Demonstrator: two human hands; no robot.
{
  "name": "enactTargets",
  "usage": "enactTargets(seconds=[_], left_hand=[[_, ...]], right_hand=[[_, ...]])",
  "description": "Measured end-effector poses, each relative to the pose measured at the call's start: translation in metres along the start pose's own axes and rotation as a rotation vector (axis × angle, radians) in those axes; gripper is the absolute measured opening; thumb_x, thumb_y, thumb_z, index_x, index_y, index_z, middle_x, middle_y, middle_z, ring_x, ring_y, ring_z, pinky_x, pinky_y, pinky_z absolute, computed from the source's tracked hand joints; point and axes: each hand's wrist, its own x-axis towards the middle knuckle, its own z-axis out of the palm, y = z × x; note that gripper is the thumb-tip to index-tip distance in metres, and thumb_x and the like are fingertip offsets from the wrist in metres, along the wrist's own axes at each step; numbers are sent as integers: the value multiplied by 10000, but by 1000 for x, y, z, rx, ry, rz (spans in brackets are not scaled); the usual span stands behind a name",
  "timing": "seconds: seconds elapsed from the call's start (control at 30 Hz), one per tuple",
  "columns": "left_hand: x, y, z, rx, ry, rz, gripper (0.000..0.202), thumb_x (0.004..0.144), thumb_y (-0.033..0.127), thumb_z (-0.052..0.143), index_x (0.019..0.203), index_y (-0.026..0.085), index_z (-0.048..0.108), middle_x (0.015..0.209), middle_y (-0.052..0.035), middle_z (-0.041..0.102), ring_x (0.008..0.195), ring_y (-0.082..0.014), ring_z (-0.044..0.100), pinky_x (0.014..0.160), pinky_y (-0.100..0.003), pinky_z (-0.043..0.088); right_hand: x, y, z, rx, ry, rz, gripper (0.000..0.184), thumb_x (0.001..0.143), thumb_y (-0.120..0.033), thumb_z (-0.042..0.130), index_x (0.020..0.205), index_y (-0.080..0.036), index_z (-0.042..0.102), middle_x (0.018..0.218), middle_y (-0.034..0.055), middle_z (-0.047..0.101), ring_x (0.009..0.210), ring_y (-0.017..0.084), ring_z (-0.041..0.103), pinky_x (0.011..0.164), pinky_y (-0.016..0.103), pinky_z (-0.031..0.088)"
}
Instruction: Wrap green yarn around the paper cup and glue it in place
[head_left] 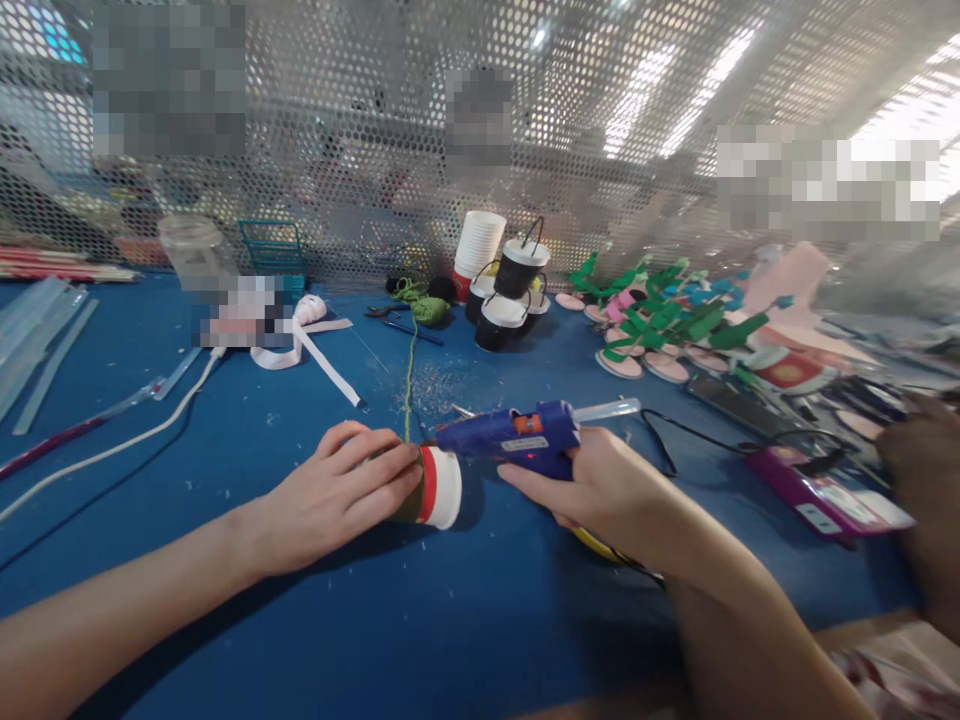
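My left hand (pixel 341 492) is wrapped over a paper cup (pixel 439 487) lying on its side on the blue table (pixel 247 420); the cup's white rim and red band show, and green yarn (pixel 409 375) runs from it to a yarn ball (pixel 430 309). My right hand (pixel 600 487) grips a blue glue gun (pixel 517 439), its nozzle at the cup's side. A clear glue stick (pixel 607 409) pokes from the gun's back.
Black-wrapped cups (pixel 504 305) and a white cup stack (pixel 478 245) stand at the back. Green and pink paper flowers (pixel 660 325) lie right. A purple packet (pixel 817 492), another person's hand (pixel 926 480), white ribbon (pixel 315 345), a jar (pixel 196 252) and glue sticks (pixel 34 340) surround.
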Motion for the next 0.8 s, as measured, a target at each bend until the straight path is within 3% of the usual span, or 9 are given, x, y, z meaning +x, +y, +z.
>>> enactTargets(seconds=[0.1,0.23,0.43,0.53,0.6,0.7,0.8], left_hand=[[1,0,0,1,20,12,314,917,109,236,1109,104,485,1065,-114,585,1055,-231,437,880,-377,304],[2,0,0,-28,31,29,302,913,97,249,1096,68,487,1065,-134,578,1046,-247,438,870,-385,297],[-1,0,-1,-34,4,13,297,915,108,260,1114,87,480,1094,-125,567,1070,-251,416,882,-391,287],[-2,-1,1,-62,13,2,291,918,117,259,1122,83,462,1094,-130,564,1074,-244,403,876,-388,288],[-2,-1,4,-98,17,-25,274,914,120,283,1129,73,446,1098,-135,559,1070,-242,402,865,-385,290],[-2,-1,8,-165,23,-79,256,907,140,330,1133,74,429,1109,-137,548,1065,-240,406,866,-384,285],[-2,-1,10,-216,29,-128,256,905,168,349,1139,93,419,1111,-130,543,1064,-236,412,880,-380,278]], right_hand=[[-2,0,-1,8,5,15,307,714,-393,531,476,-209,472,349,-45,445,309,85,395,325,204,323],[-4,-3,-5,7,33,-9,155,662,-312,583,546,-214,551,358,-57,422,324,83,375,341,207,319],[-1,-4,-1,-6,-23,30,355,725,-402,513,441,-205,431,341,-50,406,299,75,362,321,205,304],[-4,-4,-1,-58,36,-12,225,711,-354,542,551,-196,542,385,-47,413,337,87,367,354,220,329],[-6,-3,-3,-129,88,-98,94,669,-279,582,666,-195,621,383,-61,342,367,106,362,400,243,350],[-9,-1,-3,-250,154,-227,110,655,-228,581,718,-204,668,377,-79,216,379,126,359,429,263,359],[-10,2,-1,-276,191,-216,116,675,-262,577,706,-198,670,396,-71,212,401,141,408,425,264,371]])
